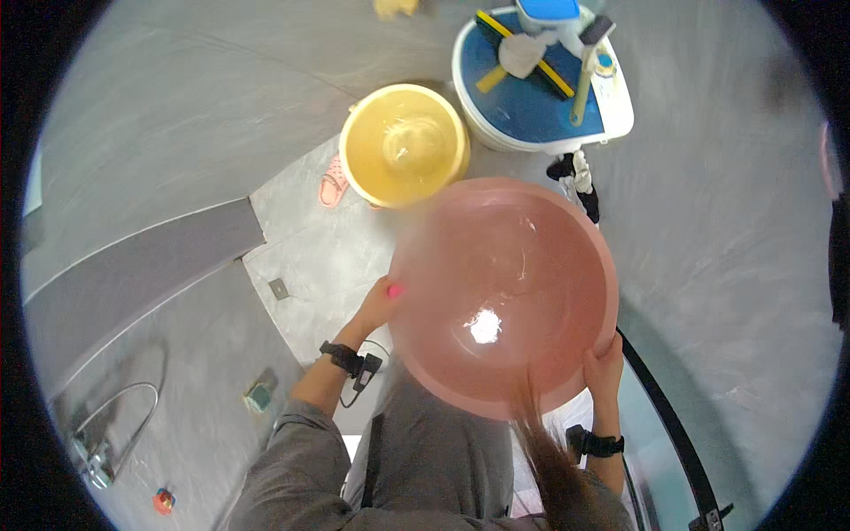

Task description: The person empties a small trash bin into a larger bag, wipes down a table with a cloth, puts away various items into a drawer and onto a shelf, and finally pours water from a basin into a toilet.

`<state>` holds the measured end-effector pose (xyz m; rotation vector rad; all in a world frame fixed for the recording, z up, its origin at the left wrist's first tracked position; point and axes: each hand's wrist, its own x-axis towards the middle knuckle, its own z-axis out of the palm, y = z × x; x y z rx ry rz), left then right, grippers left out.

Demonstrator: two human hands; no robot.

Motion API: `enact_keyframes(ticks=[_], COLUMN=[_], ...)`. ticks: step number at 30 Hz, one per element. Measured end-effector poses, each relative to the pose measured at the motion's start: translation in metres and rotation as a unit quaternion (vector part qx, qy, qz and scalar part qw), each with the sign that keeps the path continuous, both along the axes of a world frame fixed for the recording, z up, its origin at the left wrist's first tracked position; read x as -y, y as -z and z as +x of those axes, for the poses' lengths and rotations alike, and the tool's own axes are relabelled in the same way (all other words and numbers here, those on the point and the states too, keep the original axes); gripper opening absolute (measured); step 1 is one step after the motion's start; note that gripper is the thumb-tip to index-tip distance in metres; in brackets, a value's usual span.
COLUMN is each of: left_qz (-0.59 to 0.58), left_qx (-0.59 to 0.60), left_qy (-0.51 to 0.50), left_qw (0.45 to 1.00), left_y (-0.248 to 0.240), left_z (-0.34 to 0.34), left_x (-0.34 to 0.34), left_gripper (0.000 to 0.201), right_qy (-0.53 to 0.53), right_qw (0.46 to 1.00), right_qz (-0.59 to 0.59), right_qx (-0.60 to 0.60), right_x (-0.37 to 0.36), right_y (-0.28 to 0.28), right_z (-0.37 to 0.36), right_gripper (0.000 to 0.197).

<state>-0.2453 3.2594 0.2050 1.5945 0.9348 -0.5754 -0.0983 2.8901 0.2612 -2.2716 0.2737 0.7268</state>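
Observation:
A large round pink basin (505,292) is held in front of my body, its inside facing up. My left hand (379,305) grips its left rim, and a small bright pink spot shows by the fingers. On the lower right rim, my right hand (605,367) is closed round the edge. Light glints off the basin's inner surface; whether water lies in it I cannot tell. A hazy blur covers its left part. Brown hair (540,442) hangs over the near rim. Just beyond the basin stands a yellow bucket (354,146), with shiny reflections inside.
A white tub with a blue top (496,111) stands at the far right, bearing a yellow-and-black squeegee (556,80) and a brush (582,93). Beside it lies black and white cloth (580,181). A pink slipper (333,183), floor drain (279,288), shower hose (152,416) and glass panel (660,425) surround me.

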Motion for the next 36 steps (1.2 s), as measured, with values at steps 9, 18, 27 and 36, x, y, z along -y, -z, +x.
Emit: enact_keyframes(ticks=[9, 18, 27, 36], left_qz=[0.043, -0.056, -0.236, -0.321], left_qx=[0.005, -0.034, 0.107, 0.355], left_qy=[-0.077, -0.147, -0.414, -0.542], left_qw=[0.996, 0.987, 0.873, 0.691], left_y=[-0.035, -0.025, -0.056, -0.093], left_z=[-0.031, -0.036, -0.052, -0.038], left_x=[-0.068, -0.147, -0.172, -0.188], left_gripper=[0.040, 0.047, 0.039, 0.048], right_qy=[-0.022, 0.098, 0.159, 0.150], right_qw=[0.994, 0.949, 0.892, 0.822], right_qz=[0.107, 0.265, 0.379, 0.528], right_qx=[0.018, -0.142, -0.190, -0.154], right_x=[-0.086, -0.198, -0.273, -0.347], right_y=[-0.070, -0.090, -0.119, -0.105], right_z=[0.020, 0.041, 0.040, 0.052], right_gripper=[0.044, 0.041, 0.035, 0.043])
